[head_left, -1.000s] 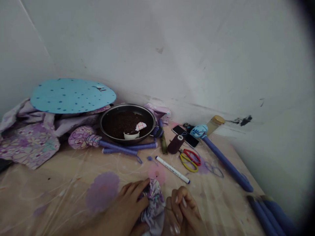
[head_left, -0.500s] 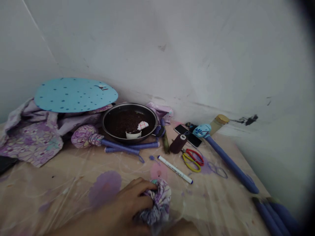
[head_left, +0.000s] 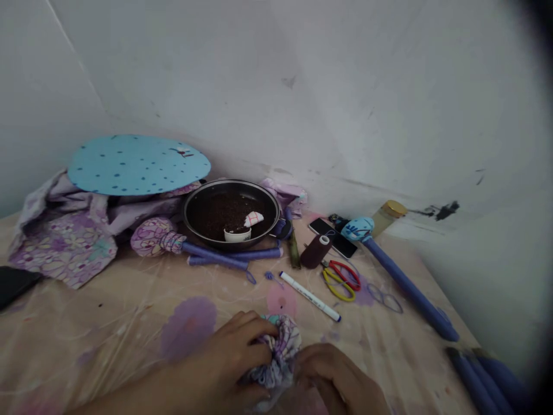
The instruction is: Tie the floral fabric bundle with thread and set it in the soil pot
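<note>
My left hand (head_left: 235, 357), at the bottom centre, has its fingers wrapped round a bunched purple floral cloth (head_left: 283, 346). At the cloth's right side is my right hand (head_left: 341, 374), its fingers curled and pressed together near the gathered lower part. What those fingertips hold is blurred and too small to name. Just beyond the hands lies a white marker (head_left: 310, 296) with blue ends. Scissors (head_left: 341, 280) with one red and one yellow handle rest behind it, beside a dark thread spool (head_left: 317, 252).
A dark pan (head_left: 207, 216) holds brown grains and a white cup (head_left: 237, 234). Left stands a blue dotted oval (head_left: 138, 167) over floral cloth (head_left: 69, 248). A floral-headed stick (head_left: 151, 237), phone (head_left: 345, 245), jar (head_left: 389, 216) and blue-headed stick (head_left: 406, 285) lie near the wall.
My right hand has risen from the bottom edge into fuller view beside the cloth. My left hand keeps its hold. The background has shifted slightly right.
</note>
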